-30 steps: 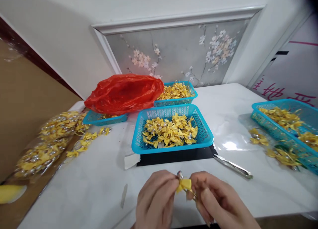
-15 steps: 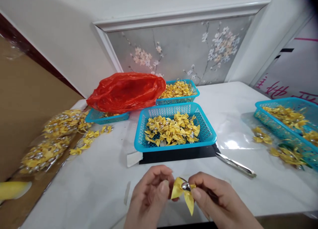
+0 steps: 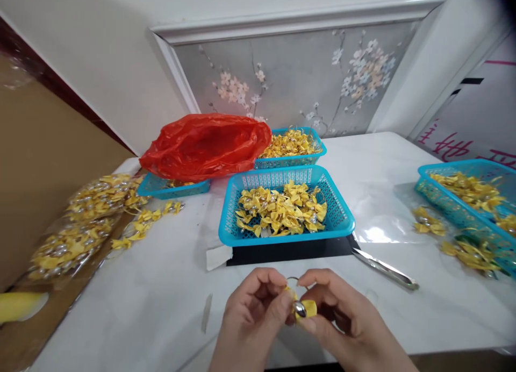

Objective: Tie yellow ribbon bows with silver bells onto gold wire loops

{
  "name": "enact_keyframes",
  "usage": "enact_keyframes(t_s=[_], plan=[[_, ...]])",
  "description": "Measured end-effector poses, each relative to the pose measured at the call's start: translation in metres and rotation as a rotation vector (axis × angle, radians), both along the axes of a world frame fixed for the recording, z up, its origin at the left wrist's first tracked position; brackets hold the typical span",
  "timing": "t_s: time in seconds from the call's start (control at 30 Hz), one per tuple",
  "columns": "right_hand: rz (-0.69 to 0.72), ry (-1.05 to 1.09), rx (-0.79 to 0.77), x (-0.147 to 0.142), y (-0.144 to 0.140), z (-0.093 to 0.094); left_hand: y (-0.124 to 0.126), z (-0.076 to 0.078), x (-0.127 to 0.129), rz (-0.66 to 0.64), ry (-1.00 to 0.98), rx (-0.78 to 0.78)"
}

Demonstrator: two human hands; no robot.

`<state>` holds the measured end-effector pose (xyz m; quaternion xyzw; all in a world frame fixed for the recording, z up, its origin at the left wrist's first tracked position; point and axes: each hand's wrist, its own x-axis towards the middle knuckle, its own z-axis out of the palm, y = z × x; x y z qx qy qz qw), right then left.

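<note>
Between my two hands is a yellow ribbon bow (image 3: 309,308) with a shiny silver bead (image 3: 299,308) at its middle and a thin loop (image 3: 293,279) standing up above it. My left hand (image 3: 258,313) pinches the bow's left side with thumb and forefinger. On the other side my right hand (image 3: 342,313) grips the bow between thumb and fingers. Much of the ribbon is hidden by the fingertips. Just beyond my hands stands a blue plastic basket (image 3: 288,239) holding a heap of similar yellow bows (image 3: 282,208).
Metal snips (image 3: 387,270) lie right of my hands. A red plastic bag (image 3: 205,146) covers part of a small blue basket (image 3: 173,192); another blue basket (image 3: 288,161) stands behind. Bagged bows (image 3: 72,243) lie at left. At right is a blue basket (image 3: 463,210) with loose bows (image 3: 429,221) beside it.
My left hand has moved right and now pinches the bow, which my right hand alone held before. The bow has turned, and its hanging tails no longer show.
</note>
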<state>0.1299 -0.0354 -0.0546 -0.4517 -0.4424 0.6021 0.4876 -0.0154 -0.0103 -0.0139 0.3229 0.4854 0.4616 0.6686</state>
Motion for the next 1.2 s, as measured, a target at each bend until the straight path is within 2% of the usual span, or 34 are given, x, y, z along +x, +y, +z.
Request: enact_keyframes(t_s=[0.13,0.27,0.43,0.57,0.67,0.73,0.9,0.97,1.1,1.2], plan=[[0.036,0.080,-0.038,0.001,0.001,0.001,0.002,0.003,-0.001,-0.018,-0.114,-0.154],[-0.005,0.011,-0.020,0.004,0.000,0.008,0.001,-0.001,-0.003,0.012,-0.004,-0.030],[-0.003,-0.245,0.170,0.007,0.002,0.014,-0.002,-0.002,-0.007,-0.039,0.196,0.141],[-0.145,-0.464,0.379,0.003,0.000,0.014,-0.005,0.002,-0.009,-0.106,0.157,0.176],[-0.231,-0.515,0.492,-0.002,-0.004,0.016,-0.006,0.005,-0.009,-0.151,0.083,0.154],[-0.238,-0.496,0.444,-0.003,-0.005,0.019,-0.006,0.008,-0.009,-0.178,0.045,0.109],[-0.125,-0.271,0.055,0.002,-0.003,0.029,-0.008,0.010,-0.010,-0.208,-0.015,0.076],[-0.110,-0.196,-0.027,0.003,-0.003,0.033,-0.010,0.008,-0.011,-0.198,-0.045,0.090],[-0.133,-0.140,-0.003,0.000,-0.003,0.040,-0.016,0.003,-0.012,-0.138,-0.037,0.165],[-0.141,-0.142,0.005,-0.004,-0.004,0.041,-0.017,0.002,-0.011,-0.104,0.050,0.148]])
